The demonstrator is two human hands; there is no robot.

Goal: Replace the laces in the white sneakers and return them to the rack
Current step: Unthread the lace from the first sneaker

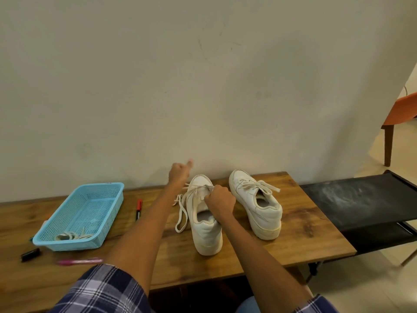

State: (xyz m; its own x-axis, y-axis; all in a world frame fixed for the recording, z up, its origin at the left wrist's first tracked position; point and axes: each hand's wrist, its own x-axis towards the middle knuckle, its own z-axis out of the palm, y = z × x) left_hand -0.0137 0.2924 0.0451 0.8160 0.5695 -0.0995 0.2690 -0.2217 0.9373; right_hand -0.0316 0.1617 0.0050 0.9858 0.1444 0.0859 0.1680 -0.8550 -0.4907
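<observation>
Wooden tabletop (293, 245), near edge: one pink pen (79, 261), one black cap (30, 254). Middle: two white sneakers (206, 222), side by side. Right hand (220, 203) closed, pinching lace (181, 213) on nearer sneaker; left hand (179, 173) curled, whether it holds lace unclear. Risk: hard pull tipping sneaker. Left edge: one blue basket (67, 222), spare laces inside.

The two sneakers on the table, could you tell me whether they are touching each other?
Apart. The head view shows bare wooden table between the left sneaker and the right sneaker along their whole length.
</observation>
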